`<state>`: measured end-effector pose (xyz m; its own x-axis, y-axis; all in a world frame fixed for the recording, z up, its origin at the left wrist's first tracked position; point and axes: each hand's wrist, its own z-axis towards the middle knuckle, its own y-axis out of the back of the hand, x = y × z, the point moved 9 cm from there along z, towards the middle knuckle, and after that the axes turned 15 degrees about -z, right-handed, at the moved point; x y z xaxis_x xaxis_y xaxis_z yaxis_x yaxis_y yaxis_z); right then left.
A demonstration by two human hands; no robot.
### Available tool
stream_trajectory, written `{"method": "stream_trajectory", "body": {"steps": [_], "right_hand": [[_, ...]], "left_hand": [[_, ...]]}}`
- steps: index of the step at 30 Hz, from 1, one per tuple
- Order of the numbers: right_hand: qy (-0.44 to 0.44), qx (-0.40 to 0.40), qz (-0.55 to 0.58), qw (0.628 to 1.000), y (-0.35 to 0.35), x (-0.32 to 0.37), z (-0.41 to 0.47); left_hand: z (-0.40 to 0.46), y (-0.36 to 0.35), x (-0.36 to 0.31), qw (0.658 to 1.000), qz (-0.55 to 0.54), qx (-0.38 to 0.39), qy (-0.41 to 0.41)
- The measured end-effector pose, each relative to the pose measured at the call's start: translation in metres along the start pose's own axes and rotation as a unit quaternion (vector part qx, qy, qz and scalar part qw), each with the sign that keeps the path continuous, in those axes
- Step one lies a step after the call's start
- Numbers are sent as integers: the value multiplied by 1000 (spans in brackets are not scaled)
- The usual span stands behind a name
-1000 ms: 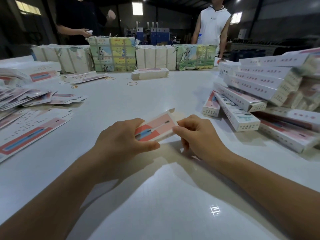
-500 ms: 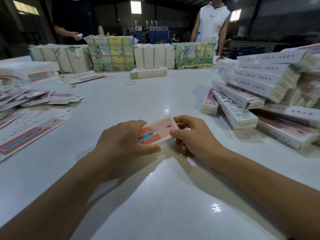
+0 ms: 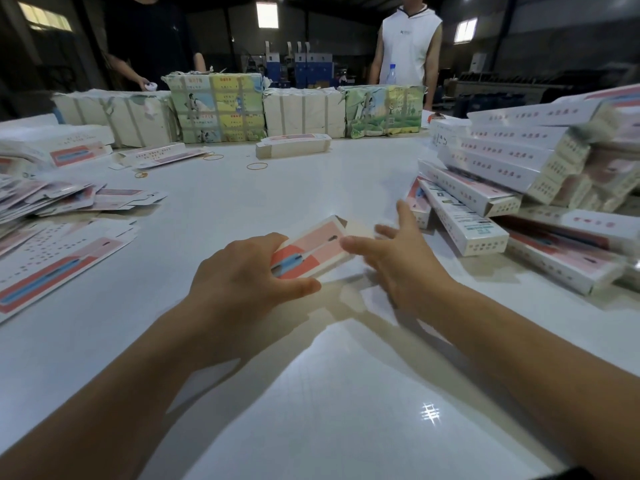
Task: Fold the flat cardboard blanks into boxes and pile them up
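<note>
Left hand [image 3: 242, 275] grips the slim pink cardboard box [image 3: 311, 252], fingers curled round it; right hand [image 3: 398, 258] beside the box, fingers spread wide, above the glossy white desk [image 3: 311, 393].

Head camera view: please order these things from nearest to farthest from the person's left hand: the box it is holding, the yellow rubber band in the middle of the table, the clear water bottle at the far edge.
1. The box: in the left hand itself, front centre.
2. The rubber band: lying on the table, mid-way back.
3. The water bottle: standing behind the wrapped bundles, far right of centre.
</note>
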<state>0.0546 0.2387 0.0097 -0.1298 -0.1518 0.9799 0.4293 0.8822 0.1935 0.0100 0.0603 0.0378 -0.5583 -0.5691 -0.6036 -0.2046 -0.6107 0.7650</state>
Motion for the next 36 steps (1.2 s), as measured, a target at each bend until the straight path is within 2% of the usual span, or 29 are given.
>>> {"method": "stream_trajectory", "body": {"steps": [1, 2, 4, 6, 8, 10, 11, 13, 15, 16, 17, 19, 20, 22, 24, 29, 36], "right_hand": [[-61, 56, 136, 987, -14, -10, 0], [-96, 108, 244, 959, -28, -14, -2], [-116, 161, 299, 933, -40, -11, -7], [-89, 152, 279, 944, -38, -10, -6], [-44, 108, 212, 970, -29, -8, -4], [74, 55, 27, 995, -19, 7, -11], [148, 28, -96, 984, -17, 17, -17], [247, -16, -283, 927, -21, 28, -28], [280, -43, -366, 886, -23, 31, -32], [281, -37, -366, 887, -25, 31, -32], [263, -21, -320, 910, -25, 30, -32], [156, 21, -134, 978, -22, 19, -21], [94, 43, -48, 993, -23, 11, -15], [35, 79, 45, 995, -26, 5, -9], [38, 81, 63, 994, -24, 4, -7], [98, 66, 24, 993, -17, 10, -7], [70, 71, 22, 995, -17, 6, -7]], "left_hand": [[0, 0, -1, 1000, -1, -3, -6], [0, -1, -3, 1000, -2, -6, -13], [0, -2, -4, 1000, -7, -5, -20], [1, -4, -3, 1000, -9, 3, -15], [3, -6, -2, 1000, -2, 11, -11], [3, -7, -2, 1000, 10, 11, -9], [3, -7, -2, 1000, 18, 9, -9], [2, -7, -1, 1000, 30, 3, -5], [0, -5, 1, 999, 36, -5, -4], [0, -3, 2, 999, 39, -12, -5], [-1, 0, 2, 999, 43, -21, -7], [-3, 2, 3, 998, 45, -31, -6], [-3, 3, 4, 999, 43, -33, -4], [-4, 3, 4, 998, 48, -36, -5], [-3, 3, 3, 997, 59, -44, -13], [-4, 2, 0, 997, 53, -48, -26], [-8, 3, -7, 993, 84, -66, -40]]}}
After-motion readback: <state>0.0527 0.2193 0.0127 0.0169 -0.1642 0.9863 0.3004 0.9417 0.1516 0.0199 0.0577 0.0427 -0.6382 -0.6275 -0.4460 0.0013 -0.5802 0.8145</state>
